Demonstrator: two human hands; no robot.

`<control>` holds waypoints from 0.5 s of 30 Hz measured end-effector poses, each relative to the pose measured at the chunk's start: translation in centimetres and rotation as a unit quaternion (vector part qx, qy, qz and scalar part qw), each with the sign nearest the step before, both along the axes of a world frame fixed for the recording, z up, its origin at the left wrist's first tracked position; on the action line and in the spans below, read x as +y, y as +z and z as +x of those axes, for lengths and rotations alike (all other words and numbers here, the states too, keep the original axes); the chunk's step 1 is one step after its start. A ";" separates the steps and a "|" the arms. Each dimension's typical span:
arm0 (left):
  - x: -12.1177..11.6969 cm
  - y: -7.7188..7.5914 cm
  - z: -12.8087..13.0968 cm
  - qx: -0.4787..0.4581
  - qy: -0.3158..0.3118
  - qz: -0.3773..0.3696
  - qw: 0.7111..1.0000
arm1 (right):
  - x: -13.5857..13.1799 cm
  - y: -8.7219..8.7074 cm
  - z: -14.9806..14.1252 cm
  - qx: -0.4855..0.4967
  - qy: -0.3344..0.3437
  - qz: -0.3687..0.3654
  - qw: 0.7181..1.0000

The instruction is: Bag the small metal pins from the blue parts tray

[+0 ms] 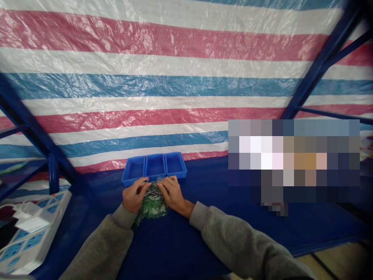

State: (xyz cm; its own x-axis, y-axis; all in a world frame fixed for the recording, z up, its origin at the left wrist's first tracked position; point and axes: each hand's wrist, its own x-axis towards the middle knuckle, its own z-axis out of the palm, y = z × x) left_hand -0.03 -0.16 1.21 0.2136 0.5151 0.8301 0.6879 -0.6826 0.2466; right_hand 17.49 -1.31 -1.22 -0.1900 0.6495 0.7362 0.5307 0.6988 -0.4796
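Observation:
A clear plastic bag with a green tint [153, 208] lies on the blue table between my two hands. Small, shiny metal pieces [153, 190], slim like pins or screws, show at its upper part; their exact kind is too small to tell. My left hand [135, 195] is closed on the bag's upper left edge, thumb against fingers. On the opposite edge, my right hand [174, 195] pinches the plastic in the same way. Just beyond my fingertips stands a blue tray with three compartments [155, 165], and no contents show in it.
White power strips [43, 241] with a plugged-in white adapter [33, 217] and cables lie at the left. Blue metal posts [314, 74] frame both sides. A striped plastic sheet [151, 85] hangs behind the blue table [169, 249]. A pixelated patch hides the right part.

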 end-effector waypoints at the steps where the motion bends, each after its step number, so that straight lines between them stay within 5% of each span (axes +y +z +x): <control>1: 0.0 0.0 0.0 -0.002 0.004 -0.003 1.000 | 0.0 0.1 0.0 0.003 0.000 0.000 1.000; 9: 0.0 0.2 0.1 0.021 -0.059 -0.026 0.998 | -0.2 0.4 0.2 0.032 0.001 0.000 0.999; 15: -0.1 0.1 0.0 0.003 -0.038 -0.090 0.995 | -0.2 0.3 0.2 0.052 0.008 -0.012 0.999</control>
